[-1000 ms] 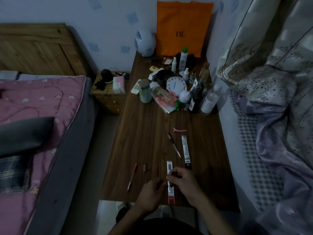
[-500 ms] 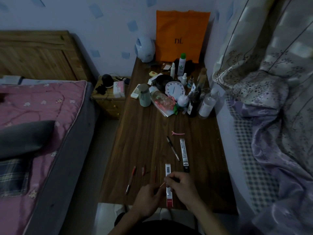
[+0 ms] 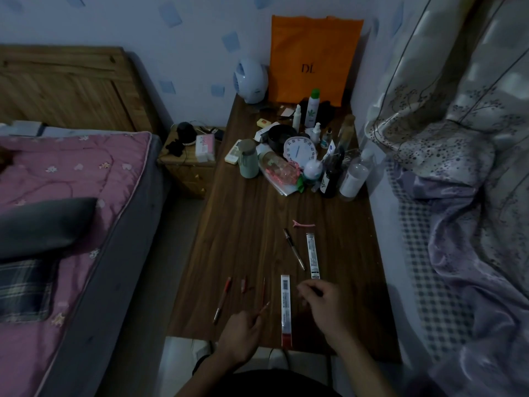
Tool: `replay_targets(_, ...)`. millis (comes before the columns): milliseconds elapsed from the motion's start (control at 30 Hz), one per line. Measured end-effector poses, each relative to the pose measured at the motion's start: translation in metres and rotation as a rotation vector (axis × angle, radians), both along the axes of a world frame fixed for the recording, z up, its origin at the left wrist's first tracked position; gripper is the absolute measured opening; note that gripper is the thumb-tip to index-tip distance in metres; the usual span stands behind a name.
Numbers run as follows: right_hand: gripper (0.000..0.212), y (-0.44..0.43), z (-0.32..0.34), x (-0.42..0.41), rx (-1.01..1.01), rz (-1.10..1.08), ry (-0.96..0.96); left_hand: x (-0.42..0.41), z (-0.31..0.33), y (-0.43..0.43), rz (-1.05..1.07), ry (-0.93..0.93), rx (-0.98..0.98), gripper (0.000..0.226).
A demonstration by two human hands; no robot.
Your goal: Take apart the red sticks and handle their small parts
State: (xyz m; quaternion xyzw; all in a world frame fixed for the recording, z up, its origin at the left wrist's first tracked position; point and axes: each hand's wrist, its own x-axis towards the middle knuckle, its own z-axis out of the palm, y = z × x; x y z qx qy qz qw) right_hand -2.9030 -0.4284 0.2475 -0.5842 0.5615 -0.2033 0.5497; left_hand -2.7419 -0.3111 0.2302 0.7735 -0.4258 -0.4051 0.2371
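My left hand (image 3: 243,333) hovers over the near edge of the dark wooden table (image 3: 246,224) and pinches a thin red pen refill (image 3: 264,308) that points up and to the right. My right hand (image 3: 323,306) is raised just right of a long refill packet with a red end (image 3: 286,309), its fingers curled with the tips close together. Whether they pinch anything is not visible. Past it lie a black-ended refill packet (image 3: 312,255) and a black pen (image 3: 294,249). Left of my left hand lie a red pen (image 3: 222,299), a small red piece (image 3: 244,283) and another thin refill (image 3: 263,287).
A pink hair clip (image 3: 303,224) lies mid-table. Bottles, a white clock (image 3: 299,149), a green cup (image 3: 248,163) and an orange bag (image 3: 313,58) crowd the far end. A bed with a pink quilt (image 3: 71,196) is left, a wooden nightstand (image 3: 189,167) beside it, bedding (image 3: 458,196) right.
The thin red refill has passed into my left hand, which drew back to the left. My right hand let go and moved right, away from the red-ended packet.
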Motion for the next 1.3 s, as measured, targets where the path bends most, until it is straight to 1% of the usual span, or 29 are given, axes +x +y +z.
replay_targets(67,0.021,-0.004,-0.005,-0.005,0.006,-0.041,0.006,0.005,-0.003,0.004,0.068,0.058,0.006,0.051)
replay_targets(133,0.022,-0.005,-0.015,-0.009,0.02,-0.032,0.05,0.006,-0.005,0.004,0.122,0.124,0.013,0.053)
replay_targets(200,0.023,-0.004,-0.028,-0.014,0.026,-0.001,0.135,0.006,-0.007,0.003,0.17,0.167,0.02,0.052)
replay_targets(333,0.015,-0.003,-0.062,-0.027,-0.009,0.055,0.359,0.007,-0.016,0.0,0.238,0.241,0.052,0.055)
replay_targets(433,0.017,-0.001,-0.087,-0.033,-0.02,0.1,0.459,0.006,-0.025,-0.003,0.244,0.234,0.058,0.056)
replay_targets(533,0.018,-0.002,-0.1,-0.032,-0.03,0.119,0.515,0.005,-0.035,-0.005,0.246,0.216,0.08,0.052)
replay_targets(600,0.014,-0.003,-0.105,-0.031,-0.058,0.125,0.566,0.003,-0.041,-0.007,0.238,0.213,0.096,0.049)
replay_targets(700,0.011,-0.003,-0.11,-0.029,-0.11,0.154,0.637,0.001,-0.046,-0.011,0.228,0.294,0.128,0.048)
replay_targets(800,0.005,-0.003,-0.116,-0.029,-0.162,0.183,0.67,0.0,-0.053,-0.013,0.196,0.263,0.127,0.049)
replay_targets(900,0.005,-0.002,-0.119,-0.031,-0.182,0.197,0.664,-0.003,-0.06,-0.014,0.16,0.232,0.096,0.047)
replay_targets(1067,0.005,0.002,-0.122,-0.033,-0.184,0.212,0.671,-0.007,-0.06,-0.015,0.144,0.31,0.09,0.048)
replay_targets(1200,0.005,0.001,-0.122,-0.034,-0.206,0.225,0.669,-0.007,-0.063,-0.017,0.166,0.256,0.118,0.05)
replay_targets(1300,0.011,0.0,-0.122,-0.036,-0.194,0.227,0.642,-0.008,-0.063,-0.016,0.178,0.321,0.112,0.049)
